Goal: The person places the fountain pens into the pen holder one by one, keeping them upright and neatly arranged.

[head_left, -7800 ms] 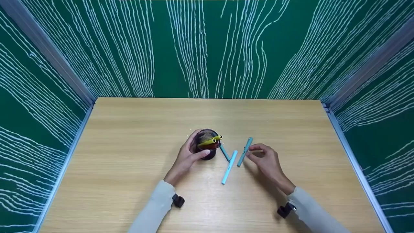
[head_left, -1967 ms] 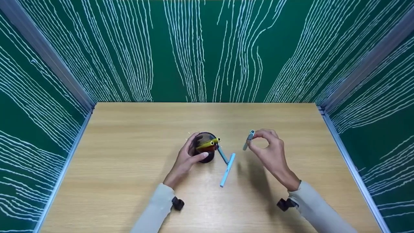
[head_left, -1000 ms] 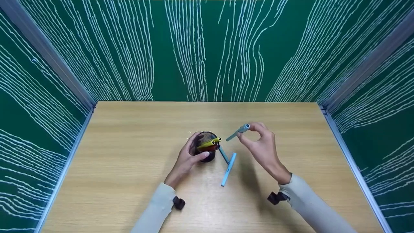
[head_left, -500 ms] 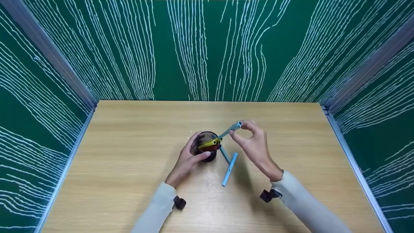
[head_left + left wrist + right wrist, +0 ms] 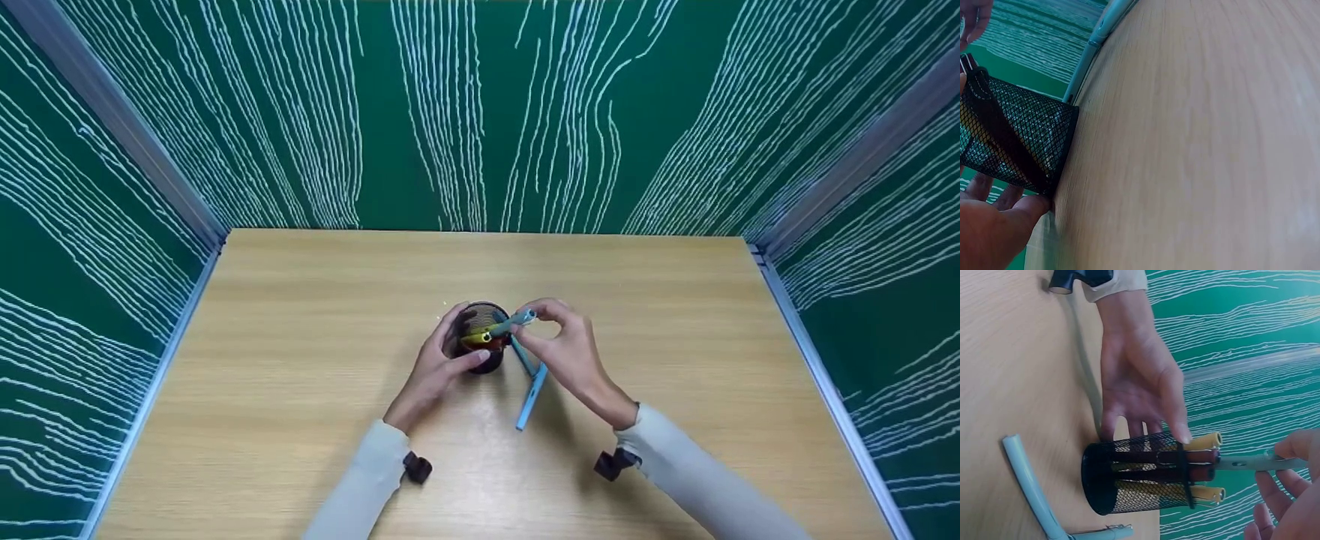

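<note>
A black mesh pen holder (image 5: 489, 366) stands upright on the table, with my left hand (image 5: 429, 371) gripping its side between thumb and fingers. Yellow pens (image 5: 1207, 440) and dark red pens (image 5: 1202, 457) stick out of its mouth in the right wrist view. My right hand (image 5: 570, 351) pinches a teal pen (image 5: 1244, 463) near its upper end, at the holder's rim. That pen's lower end goes in among the other pens, where it is hidden. In the left wrist view the holder's mesh wall (image 5: 1033, 126) shows beside the left thumb.
Right of the holder lie a light blue pen (image 5: 531, 401) and a darker teal pen (image 5: 523, 356), meeting at an angle under the right hand. The wooden table (image 5: 300, 300) is bounded by green walls (image 5: 420, 112) with white wavy lines.
My right hand has lifted the teal pen off the table, carried it left and tilted it, then lowered its far end into the holder's mouth. My left hand keeps its grip on the holder.
</note>
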Motion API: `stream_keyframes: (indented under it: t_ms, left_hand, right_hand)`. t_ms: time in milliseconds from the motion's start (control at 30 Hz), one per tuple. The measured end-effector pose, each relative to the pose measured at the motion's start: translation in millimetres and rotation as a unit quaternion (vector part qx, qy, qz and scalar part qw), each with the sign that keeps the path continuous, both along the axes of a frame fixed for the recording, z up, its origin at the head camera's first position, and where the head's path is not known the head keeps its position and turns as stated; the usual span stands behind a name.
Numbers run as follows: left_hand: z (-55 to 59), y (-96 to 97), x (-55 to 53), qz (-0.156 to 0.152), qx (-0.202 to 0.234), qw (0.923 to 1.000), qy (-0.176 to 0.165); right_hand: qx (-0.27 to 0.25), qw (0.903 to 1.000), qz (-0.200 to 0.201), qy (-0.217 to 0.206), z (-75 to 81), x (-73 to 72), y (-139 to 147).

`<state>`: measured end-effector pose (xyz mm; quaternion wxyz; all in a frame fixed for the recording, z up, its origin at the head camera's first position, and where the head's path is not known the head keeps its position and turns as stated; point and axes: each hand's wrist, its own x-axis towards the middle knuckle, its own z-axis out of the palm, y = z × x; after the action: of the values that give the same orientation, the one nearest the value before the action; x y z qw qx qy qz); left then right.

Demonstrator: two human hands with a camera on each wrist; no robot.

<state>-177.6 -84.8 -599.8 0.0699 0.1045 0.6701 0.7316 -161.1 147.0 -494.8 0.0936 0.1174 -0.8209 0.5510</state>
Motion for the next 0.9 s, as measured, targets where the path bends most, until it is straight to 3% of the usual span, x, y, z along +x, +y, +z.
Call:
stream_keyframes:
  t_ms: [367,900]
  left_hand:
    - [-0.1,1.9,-1.9,-0.013,0.039,0.9990,0.016]
    - [-3.4,1.8,-2.3,-0.012,0.054,0.9984,0.008]
  right_hand:
    - [0.005,0.9999,-0.012,0.011,0.0,0.0,4.9]
    - [0.015,0.9993,-0.028,-0.019,-25.9,2.5,24.4]
